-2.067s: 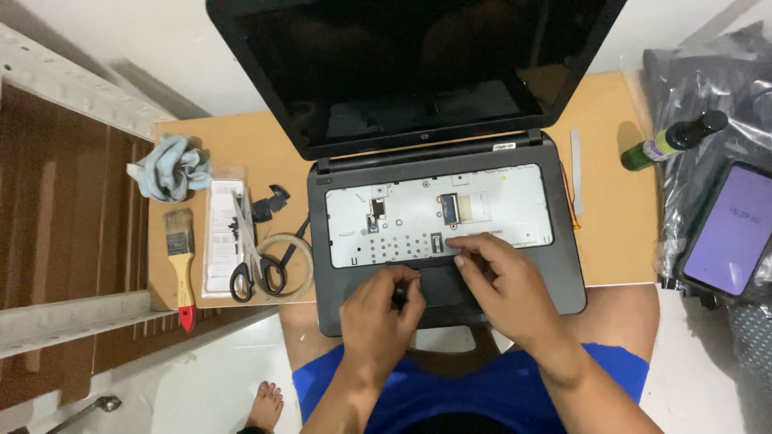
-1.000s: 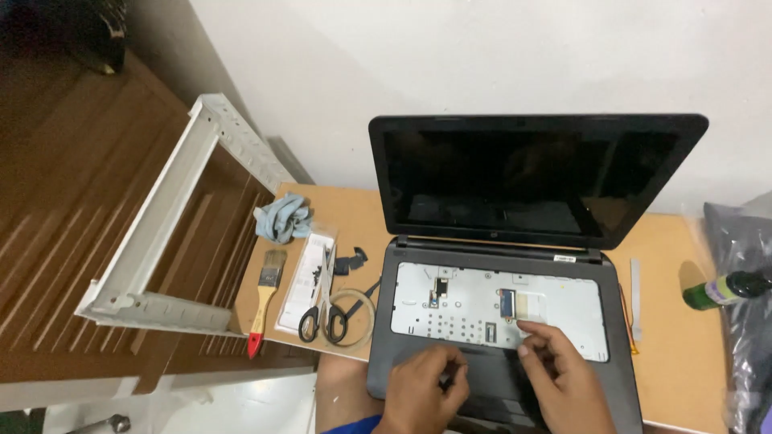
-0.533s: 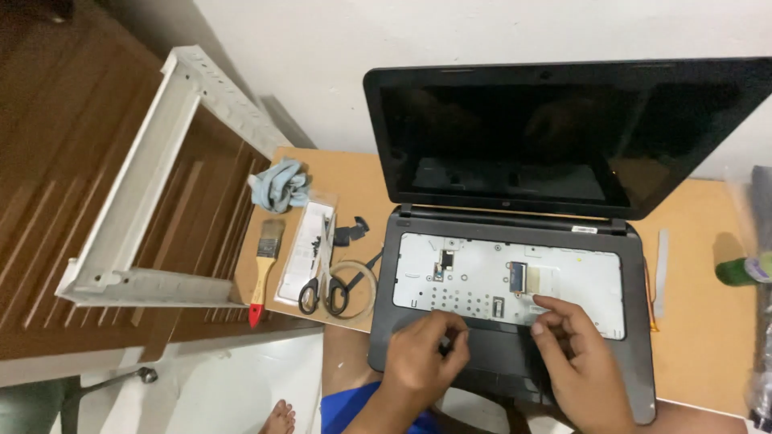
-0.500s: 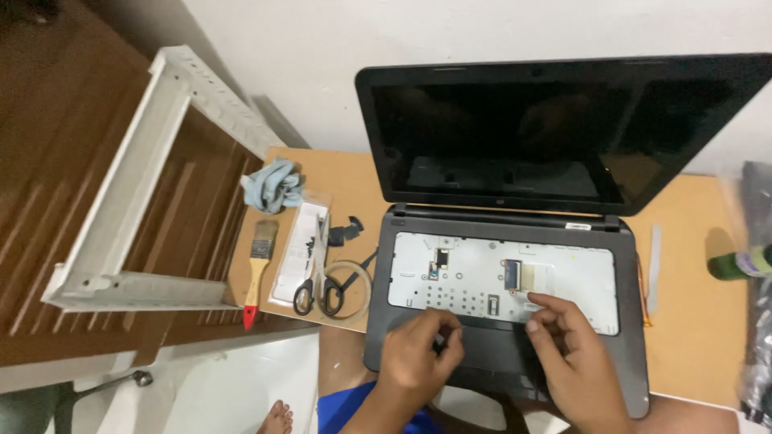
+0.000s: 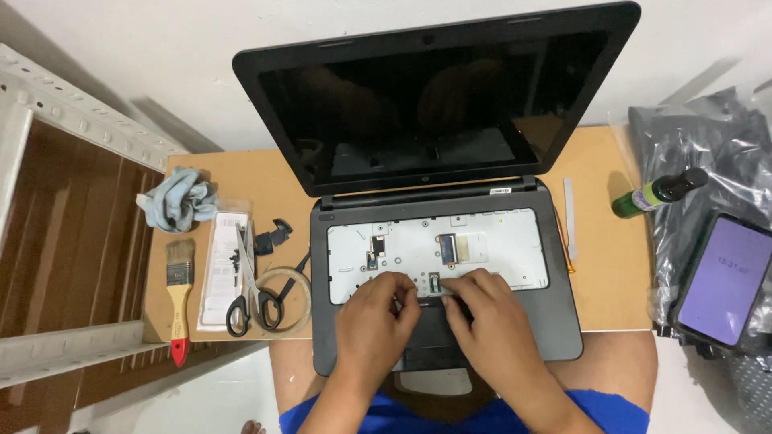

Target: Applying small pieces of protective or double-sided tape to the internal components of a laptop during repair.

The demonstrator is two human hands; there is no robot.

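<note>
Black plastic frames the open laptop (image 5: 438,241), which rests on a tan board (image 5: 611,265) across the person's lap, its dark screen tilted back and its keyboard removed so that the pale metal tray (image 5: 498,241) underneath lies bare. Both hands sit at the lower middle of that tray, just above the touchpad. The left hand (image 5: 371,321) has its fingers curled together, tips pressed down on the tray edge beside a small connector (image 5: 435,282). The right hand (image 5: 486,317) lies just beside it, fingers drawn close and bent, their tips touching the tray right next to the same connector; whether either hand pinches anything there is hidden by the knuckles, so I cannot tell. The 2 hands nearly touch at the fingertips. On the board to the left of the laptop lie a crumpled blue-grey cloth (image 5: 178,198), a paintbrush (image 5: 179,301) with a wooden handle and red tip, a clear packet (image 5: 223,269), black-handled scissors (image 5: 251,301) and a ring of tape (image 5: 285,299). To the right of the laptop a thin pale strip (image 5: 569,207) lies on the board, and beyond its edge a green bottle (image 5: 659,191) with a black cap rests on grey plastic wrap, near a phone (image 5: 720,281) with a lit purple screen.
</note>
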